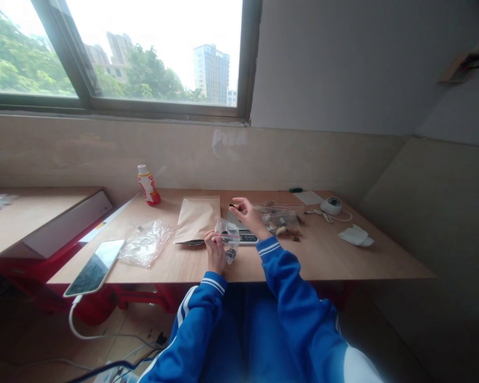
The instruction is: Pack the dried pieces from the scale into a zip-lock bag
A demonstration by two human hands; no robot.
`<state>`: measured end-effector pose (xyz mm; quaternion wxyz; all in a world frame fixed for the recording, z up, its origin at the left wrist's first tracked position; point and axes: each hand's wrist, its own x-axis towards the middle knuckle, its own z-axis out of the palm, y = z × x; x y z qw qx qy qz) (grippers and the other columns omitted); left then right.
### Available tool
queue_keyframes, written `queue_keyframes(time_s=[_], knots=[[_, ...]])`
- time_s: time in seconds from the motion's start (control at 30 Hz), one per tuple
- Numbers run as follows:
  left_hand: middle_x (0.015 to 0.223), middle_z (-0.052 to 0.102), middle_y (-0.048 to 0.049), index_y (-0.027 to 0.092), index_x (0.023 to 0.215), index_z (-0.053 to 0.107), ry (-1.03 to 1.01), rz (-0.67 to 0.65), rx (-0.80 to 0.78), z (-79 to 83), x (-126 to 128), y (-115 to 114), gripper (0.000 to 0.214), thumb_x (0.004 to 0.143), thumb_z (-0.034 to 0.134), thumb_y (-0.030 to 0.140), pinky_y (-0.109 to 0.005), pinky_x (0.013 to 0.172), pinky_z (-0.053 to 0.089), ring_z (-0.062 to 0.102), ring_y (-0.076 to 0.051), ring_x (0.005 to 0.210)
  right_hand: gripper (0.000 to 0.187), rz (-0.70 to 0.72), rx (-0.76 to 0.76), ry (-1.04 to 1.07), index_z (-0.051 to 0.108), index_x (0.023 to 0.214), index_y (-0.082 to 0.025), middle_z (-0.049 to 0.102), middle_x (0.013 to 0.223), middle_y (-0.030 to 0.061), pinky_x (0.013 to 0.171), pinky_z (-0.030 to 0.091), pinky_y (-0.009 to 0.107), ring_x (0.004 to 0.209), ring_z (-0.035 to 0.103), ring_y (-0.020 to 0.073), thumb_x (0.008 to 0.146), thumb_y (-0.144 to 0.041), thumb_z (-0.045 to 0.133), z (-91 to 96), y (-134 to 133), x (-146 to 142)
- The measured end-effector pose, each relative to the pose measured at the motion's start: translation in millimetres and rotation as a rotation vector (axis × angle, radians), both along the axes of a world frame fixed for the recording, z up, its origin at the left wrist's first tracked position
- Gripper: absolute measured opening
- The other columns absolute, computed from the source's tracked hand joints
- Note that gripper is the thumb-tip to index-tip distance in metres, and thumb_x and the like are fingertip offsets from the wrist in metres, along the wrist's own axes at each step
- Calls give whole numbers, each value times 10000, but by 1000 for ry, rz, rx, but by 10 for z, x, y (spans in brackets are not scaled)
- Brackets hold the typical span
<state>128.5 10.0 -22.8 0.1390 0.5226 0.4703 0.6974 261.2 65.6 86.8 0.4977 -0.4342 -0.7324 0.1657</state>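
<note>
My left hand (216, 254) is closed on the edge of a small clear zip bag (232, 243) with a red line across it. Something dark lies at the bottom of that bag. Above a small digital scale (248, 238), my right hand (250, 217) has its thumb and finger drawn together around a small dark piece (235, 206), too small to name. The scale's buttons show in front, while my hands and the bag cover part of it. Just left of the bag lies a brown paper pouch (197, 218).
On the right are a larger clear bag (281, 218) with small brown pieces, a white dome camera (330, 206) and a crumpled white wrapper (355, 235). On the left lie clear plastic bags (146, 244) and a phone (96, 266) overhanging the edge. A bottle (148, 186) stands behind.
</note>
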Motion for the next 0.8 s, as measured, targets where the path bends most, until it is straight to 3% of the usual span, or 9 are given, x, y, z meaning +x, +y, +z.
queue_keyframes(time_s=[0.1,0.2,0.33,0.43,0.53,0.67,0.73,0.8], knots=[[1085,479,-108,210,1015,414,0,14,-11,-6,-2,-2,219,922,365,403,-439,890,448,539,-199,989,364,26,4,-138,610,1100,-227,686,964,46,860,458,330,921,610,193,864,-487,514,-33,13,51],[1075,502,-98,229,1007,426,-11,19,-8,-7,-2,-5,229,917,372,432,-453,905,442,537,-204,1009,323,-122,-38,-219,600,1141,-191,627,1166,91,975,394,346,1109,542,200,928,-343,411,-237,175,169],[1064,514,-89,253,983,446,-31,3,9,-5,-5,0,215,905,394,447,-475,924,428,536,-210,1006,355,-156,-223,-407,603,1168,-155,606,1230,114,996,376,352,1152,522,227,821,-226,577,-532,357,305],[1062,507,-99,245,976,451,-38,-4,13,-18,-10,9,206,901,406,431,-474,930,425,534,-214,1008,288,-156,-240,-445,672,1047,-194,663,1137,85,978,374,412,1098,545,262,762,-183,632,-631,386,354],[1074,503,-98,239,988,447,-26,-9,5,-37,-14,16,192,909,394,406,-481,929,424,532,-211,1016,196,-210,-233,-444,705,930,-211,698,1032,79,970,357,461,1062,553,269,812,-170,554,-591,369,360],[1078,506,-98,237,991,447,-27,-4,0,-30,-10,12,189,909,396,400,-483,938,417,528,-209,1027,221,-222,-191,-134,686,977,-196,711,967,72,839,466,343,870,622,198,854,-242,508,-356,255,251],[1071,510,-100,234,983,449,-35,-6,-5,-9,-5,3,204,901,409,417,-477,940,416,530,-210,1021,250,-146,-137,18,676,1010,-195,708,979,67,790,489,310,832,631,182,866,-294,497,-203,143,152],[1068,515,-102,229,978,453,-51,-3,-24,12,-1,-9,233,892,420,444,-468,941,416,536,-210,1012,268,-5,-130,20,671,1037,-206,704,991,58,794,495,314,835,636,180,858,-337,520,-68,12,63]])
